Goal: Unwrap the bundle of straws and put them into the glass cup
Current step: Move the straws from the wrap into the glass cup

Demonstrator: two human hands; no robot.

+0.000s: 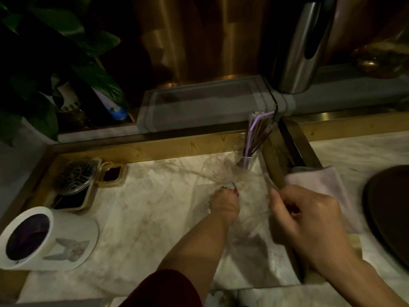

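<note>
At 8 o'clock lies a smooth white round tub [55, 238] with a dark inside. Near centre, your left hand [223, 206] curls its fingers round a crumpled bunch of the clear wrapper [250, 220]. The glossy film's edges are hard to trace against the veined marble counter [143, 207]. At 1 o'clock from that hand the glass cup [249, 161] stands upright, its walls barely visible. It holds the straws [256, 134], thin lilac and dark tubes. At 4 o'clock your right hand [305, 220] pinches the film between thumb and curled fingers, with blur hiding the fingertips. Beyond it lies a soft pale cloth [323, 185], then a dark round tray [389, 209] cut off at the edge.
</note>
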